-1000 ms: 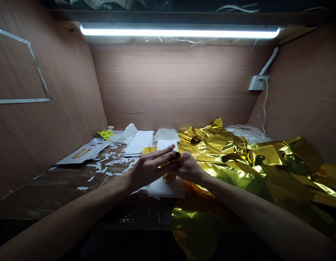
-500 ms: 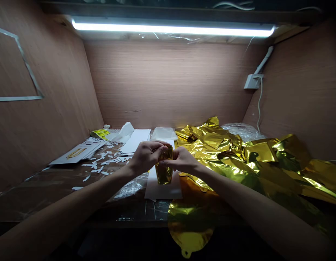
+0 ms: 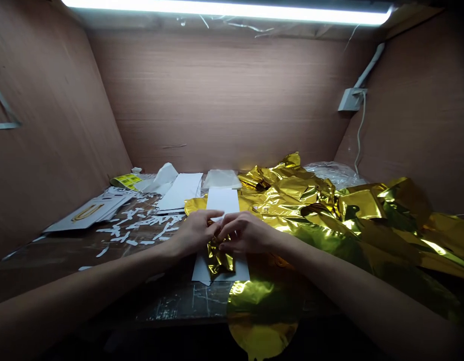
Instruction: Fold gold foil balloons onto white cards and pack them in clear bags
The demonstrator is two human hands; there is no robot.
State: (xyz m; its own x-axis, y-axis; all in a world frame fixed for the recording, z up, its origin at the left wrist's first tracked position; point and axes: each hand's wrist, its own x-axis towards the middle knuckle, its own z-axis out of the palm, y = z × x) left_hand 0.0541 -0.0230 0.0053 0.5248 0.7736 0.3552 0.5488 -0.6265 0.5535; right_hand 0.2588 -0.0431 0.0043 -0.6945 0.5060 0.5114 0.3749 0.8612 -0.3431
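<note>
A folded gold foil balloon (image 3: 220, 263) lies over a long white card (image 3: 222, 198), its lower end spread and creased on the card. Its upper part is pinched in the fingers of my left hand (image 3: 197, 231). From the right, my right hand (image 3: 249, 233) bends its fingers and thumb round the same foil. Both hands meet at the foil's top, so part of it is hidden there.
Flat gold foil balloons (image 3: 292, 200) are heaped on the right, and a rounded foil end (image 3: 262, 316) hangs over the front edge. White cards (image 3: 181, 190), paper scraps (image 3: 130, 228) and cards with a gold U-shaped piece (image 3: 89, 213) lie left. A clear bag (image 3: 221, 179) sits behind.
The folded foil has come down onto the card and looks more crumpled. My hands have lowered slightly, and the right fingers have shifted over the foil. The view has tilted down.
</note>
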